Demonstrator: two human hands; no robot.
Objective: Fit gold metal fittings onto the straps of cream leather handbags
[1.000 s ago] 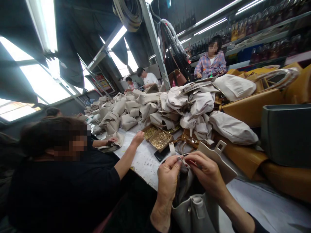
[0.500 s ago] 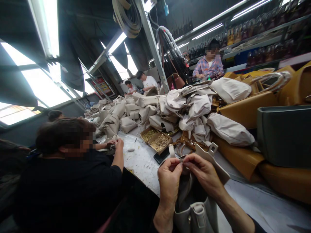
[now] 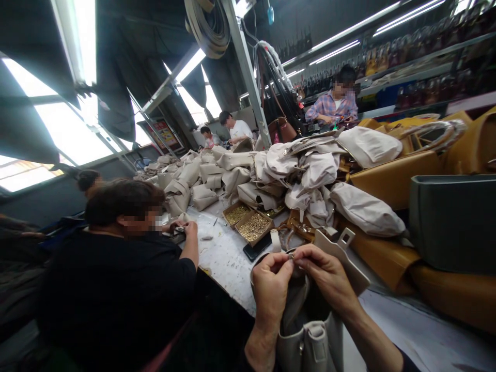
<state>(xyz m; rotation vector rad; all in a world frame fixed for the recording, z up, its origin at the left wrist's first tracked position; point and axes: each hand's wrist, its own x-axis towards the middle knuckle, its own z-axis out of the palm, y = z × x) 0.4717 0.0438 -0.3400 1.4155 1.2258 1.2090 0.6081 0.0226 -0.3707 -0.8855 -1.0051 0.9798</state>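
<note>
A beige handbag [image 3: 310, 341] stands open in front of me at the table's near edge, its flap [image 3: 341, 253] with a metal buckle turned up behind it. My left hand [image 3: 271, 289] and my right hand [image 3: 325, 276] meet over the bag's mouth. Both pinch a small metal fitting [image 3: 291, 256] at the bag's rim, fingertips touching. The fitting is too small to name.
Two cardboard boxes of gold hardware [image 3: 253, 226] and a dark phone [image 3: 256, 249] lie on the white table [image 3: 228, 258]. Piled beige bags [image 3: 302, 165], tan bags [image 3: 391, 178] and a grey box [image 3: 453, 222] fill the right. A person in black [image 3: 116, 279] works at my left; others sit farther back.
The person in black drew the outstretched hand back from the hardware boxes to the work in front. My hands stayed pinched together over the bag's mouth, shifting only slightly.
</note>
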